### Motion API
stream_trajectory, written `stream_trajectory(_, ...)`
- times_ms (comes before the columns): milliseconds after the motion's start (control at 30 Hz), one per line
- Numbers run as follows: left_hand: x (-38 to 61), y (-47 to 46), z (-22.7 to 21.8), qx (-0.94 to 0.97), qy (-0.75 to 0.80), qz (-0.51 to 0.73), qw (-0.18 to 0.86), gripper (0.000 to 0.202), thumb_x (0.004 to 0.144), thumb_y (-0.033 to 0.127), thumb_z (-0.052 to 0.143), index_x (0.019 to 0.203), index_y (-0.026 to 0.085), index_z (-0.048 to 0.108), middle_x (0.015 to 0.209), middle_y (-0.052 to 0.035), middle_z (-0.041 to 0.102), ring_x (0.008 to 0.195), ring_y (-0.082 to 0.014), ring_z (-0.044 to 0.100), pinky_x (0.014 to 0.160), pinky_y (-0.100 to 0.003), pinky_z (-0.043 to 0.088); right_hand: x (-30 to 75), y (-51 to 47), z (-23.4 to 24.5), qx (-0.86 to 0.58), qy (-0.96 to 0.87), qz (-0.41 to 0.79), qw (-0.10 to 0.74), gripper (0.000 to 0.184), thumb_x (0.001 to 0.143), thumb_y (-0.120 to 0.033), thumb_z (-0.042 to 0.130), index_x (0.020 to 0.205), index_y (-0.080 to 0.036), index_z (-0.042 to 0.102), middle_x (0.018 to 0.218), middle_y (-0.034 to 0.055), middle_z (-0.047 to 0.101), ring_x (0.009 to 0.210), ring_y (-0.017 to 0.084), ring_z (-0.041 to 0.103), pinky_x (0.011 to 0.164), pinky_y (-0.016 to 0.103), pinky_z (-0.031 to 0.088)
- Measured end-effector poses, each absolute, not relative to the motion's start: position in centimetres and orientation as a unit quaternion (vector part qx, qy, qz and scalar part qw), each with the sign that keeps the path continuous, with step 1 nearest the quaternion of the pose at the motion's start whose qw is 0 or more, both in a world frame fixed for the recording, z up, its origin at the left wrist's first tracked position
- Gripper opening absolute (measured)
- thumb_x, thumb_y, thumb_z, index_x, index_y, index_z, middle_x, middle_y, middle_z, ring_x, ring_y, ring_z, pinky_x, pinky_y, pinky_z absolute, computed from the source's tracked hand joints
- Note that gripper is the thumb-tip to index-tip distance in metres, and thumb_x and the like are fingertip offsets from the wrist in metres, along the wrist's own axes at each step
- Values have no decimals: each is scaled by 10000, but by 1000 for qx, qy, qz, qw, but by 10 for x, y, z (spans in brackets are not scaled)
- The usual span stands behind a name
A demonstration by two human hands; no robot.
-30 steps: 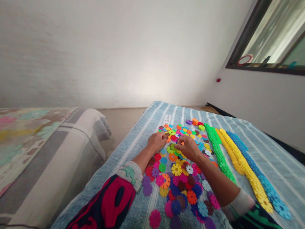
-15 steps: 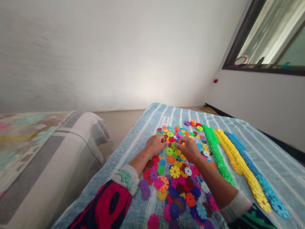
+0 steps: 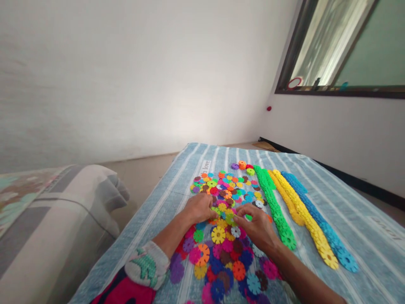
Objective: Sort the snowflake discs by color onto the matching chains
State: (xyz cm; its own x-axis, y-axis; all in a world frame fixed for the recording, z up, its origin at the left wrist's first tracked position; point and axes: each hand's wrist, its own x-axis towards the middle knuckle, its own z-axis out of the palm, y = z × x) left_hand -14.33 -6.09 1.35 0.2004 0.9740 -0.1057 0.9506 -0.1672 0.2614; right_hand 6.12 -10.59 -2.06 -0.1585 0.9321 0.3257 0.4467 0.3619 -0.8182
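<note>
A heap of colourful snowflake-shaped plastic discs [image 3: 226, 242] lies on a blue striped cloth [image 3: 335, 198]. My left hand [image 3: 199, 207] rests on the discs with its fingers curled. Beside it my right hand [image 3: 257, 225] pinches a small green disc [image 3: 230, 219] at its fingertips. The two hands nearly meet over the middle of the heap. To the right lie three long chains of joined discs: a green chain [image 3: 274, 207], a yellow chain [image 3: 300, 209] and a blue chain [image 3: 319, 217].
A grey and floral folded mattress [image 3: 53, 219] sits to the left of the cloth, with bare floor [image 3: 142, 173] between. White walls rise behind, and a dark-framed window [image 3: 344, 46] is at the upper right.
Both hands have drawn back toward me across the heap, and the view has swung to the right and tilted, so the discs and chains sit further left in the picture.
</note>
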Motion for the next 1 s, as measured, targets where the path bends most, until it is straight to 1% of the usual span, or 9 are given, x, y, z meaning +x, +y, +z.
stream_trajectory(133, -148, -56, 7, 755, 610, 94, 220, 214, 571, 290, 719, 555, 171, 542, 521, 56, 472, 515, -95, 428, 489, -233, 257, 71, -121, -20, -472, -681, 332, 451, 220, 757, -336, 621, 597, -193, 571, 785, 44, 662, 793, 199, 607, 761, 301, 427)
stream_trajectory(233, -152, -55, 5, 734, 578, 163, 317, 221, 559, 270, 697, 535, 168, 502, 488, 70, 444, 489, -80, 396, 484, -217, 272, 74, -126, -18, -474, -653, 371, 461, 241, 747, -363, 622, 588, -187, 580, 722, 33, 637, 705, 182, 574, 677, 292, 419)
stream_trajectory(300, -152, -57, 5, 709, 556, 203, 384, 234, 562, 307, 688, 552, 172, 498, 473, 69, 456, 473, -85, 416, 480, -215, 295, 74, -126, -18, -486, -626, 394, 465, 251, 724, -391, 632, 591, -179, 605, 649, 18, 599, 634, 165, 534, 605, 279, 395)
stream_trajectory(367, -149, -61, 7, 680, 539, 228, 442, 244, 567, 342, 682, 580, 173, 507, 477, 59, 492, 470, -100, 465, 485, -220, 337, 72, -125, -20, -490, -598, 431, 464, 258, 695, -411, 647, 603, -171, 627, 590, 3, 566, 579, 146, 495, 557, 267, 369)
stream_trajectory(467, -138, -70, 11, 657, 519, 236, 493, 245, 581, 355, 677, 613, 167, 522, 501, 43, 537, 476, -112, 518, 501, -230, 388, 66, -124, -25, -477, -562, 489, 466, 264, 670, -420, 664, 604, -167, 627, 540, -10, 552, 524, 123, 466, 517, 251, 349)
stream_trajectory(667, -117, -83, 16, 646, 516, 232, 512, 192, 662, 339, 619, 664, 168, 533, 468, 63, 524, 433, -88, 502, 454, -197, 335, 59, -123, -31, -480, -520, 543, 451, 334, 665, -505, 693, 622, -188, 598, 500, -9, 593, 452, 124, 507, 459, 239, 378)
stream_trajectory(800, -121, -80, 12, 636, 525, 252, 506, 192, 677, 330, 614, 673, 164, 518, 485, 65, 524, 425, -84, 505, 466, -201, 358, 61, -122, -30, -482, -512, 554, 445, 337, 666, -507, 700, 621, -190, 592, 480, -9, 598, 424, 121, 509, 438, 233, 385)
stream_trajectory(900, -128, -74, 9, 630, 544, 273, 483, 196, 681, 328, 615, 671, 163, 510, 503, 55, 535, 453, -98, 535, 483, -208, 376, 62, -121, -31, -482, -505, 558, 448, 338, 669, -505, 698, 617, -188, 593, 471, -7, 596, 420, 121, 513, 431, 229, 388)
stream_trajectory(1000, -131, -73, 12, 639, 546, 292, 455, 194, 701, 332, 608, 672, 160, 523, 478, 51, 529, 441, -88, 506, 477, -202, 360, 61, -121, -31, -476, -499, 563, 455, 353, 670, -518, 693, 618, -185, 587, 477, -4, 603, 418, 117, 513, 428, 225, 390)
